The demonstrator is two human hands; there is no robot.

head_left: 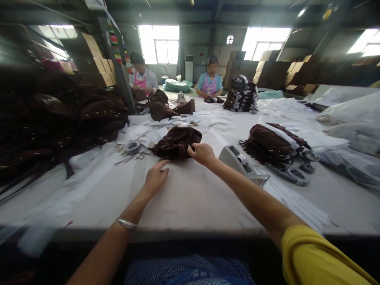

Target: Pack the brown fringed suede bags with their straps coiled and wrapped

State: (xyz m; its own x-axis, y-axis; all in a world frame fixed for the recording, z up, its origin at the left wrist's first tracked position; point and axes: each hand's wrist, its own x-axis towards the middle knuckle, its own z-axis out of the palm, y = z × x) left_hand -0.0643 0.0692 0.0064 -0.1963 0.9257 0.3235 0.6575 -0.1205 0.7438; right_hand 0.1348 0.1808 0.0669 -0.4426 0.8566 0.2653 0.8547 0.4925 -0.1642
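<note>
A dark brown suede bag lies on the work table in front of me. My right hand is closed in a pinch on the bag's near edge. My left hand rests flat on the table just short of the bag, fingers stretched out and holding nothing. A silver bracelet sits on my left wrist.
A grey tape dispenser stands right of my right hand, with fringed brown bags beyond it. A big heap of brown bags fills the left. A tape roll and white paper lie near. Two people work at the far end.
</note>
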